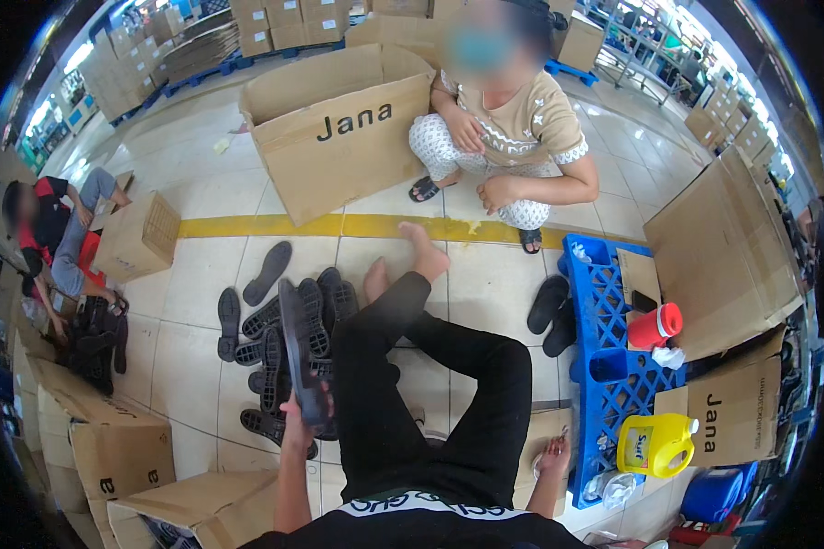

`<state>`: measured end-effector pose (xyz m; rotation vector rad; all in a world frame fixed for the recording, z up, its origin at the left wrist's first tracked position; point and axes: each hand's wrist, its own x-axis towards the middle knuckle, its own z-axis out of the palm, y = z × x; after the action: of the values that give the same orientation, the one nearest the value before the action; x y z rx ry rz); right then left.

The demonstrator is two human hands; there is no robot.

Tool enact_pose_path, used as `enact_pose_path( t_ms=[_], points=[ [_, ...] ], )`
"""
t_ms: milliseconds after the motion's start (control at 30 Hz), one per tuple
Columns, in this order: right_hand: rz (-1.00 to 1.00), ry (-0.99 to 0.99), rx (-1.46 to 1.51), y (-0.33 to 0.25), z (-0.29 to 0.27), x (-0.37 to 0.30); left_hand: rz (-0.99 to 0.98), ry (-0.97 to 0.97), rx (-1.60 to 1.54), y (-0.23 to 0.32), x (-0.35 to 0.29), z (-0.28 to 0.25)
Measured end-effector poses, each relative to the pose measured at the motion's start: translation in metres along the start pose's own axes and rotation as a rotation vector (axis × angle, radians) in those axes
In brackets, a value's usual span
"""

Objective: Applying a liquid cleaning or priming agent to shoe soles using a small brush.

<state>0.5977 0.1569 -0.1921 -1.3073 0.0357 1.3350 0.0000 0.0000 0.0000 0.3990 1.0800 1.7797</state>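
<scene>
Left grip [299,417]: clamped round the near end of one dark sole [295,339], which was raised above a loose pile of soles [271,368] on the tiled floor [188,348]. Right grip [553,455]: low, beside the blue pallet [578,403]; whether its fingers closed on anything could not be told. Risk, as judged: held at one end only, the sole could have tipped or slid out had the fingers slackened, and been lost among its like. Second risk: the uneven pile could have scattered if the bent leg [383,352] knocked it. Obstruction: that same leg, hiding the pile's right side. Surroundings: open carton [197,503], lower left; large box [339,151] and squatting co-worker [513,119], ahead; yellow jug [648,446] and red flask [652,328], on the pallet.
</scene>
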Motion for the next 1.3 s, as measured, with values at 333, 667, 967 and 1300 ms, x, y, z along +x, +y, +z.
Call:
enact_pose_path(
  t_ms=[333, 667, 967, 1300],
  points=[
    [-0.015, -0.655, 0.001, -0.058, 0.241, -0.148, -0.053, -0.386, 0.045, 0.04, 0.055, 0.128],
    [-0.136, -0.978, -0.382, -0.075, 0.359, -0.276, -0.202, -0.397, -0.262, -0.024, 0.058, 0.212],
    [-0.296, -1.041, -0.425, -0.059, 0.418, -0.328, -0.216, -0.373, -0.103, -0.024, 0.029, 0.246],
    [-0.317, -1.063, -0.416, -0.037, 0.438, -0.339, -0.264, -0.204, -0.133, -0.024, 0.027, 0.243]
  ],
)
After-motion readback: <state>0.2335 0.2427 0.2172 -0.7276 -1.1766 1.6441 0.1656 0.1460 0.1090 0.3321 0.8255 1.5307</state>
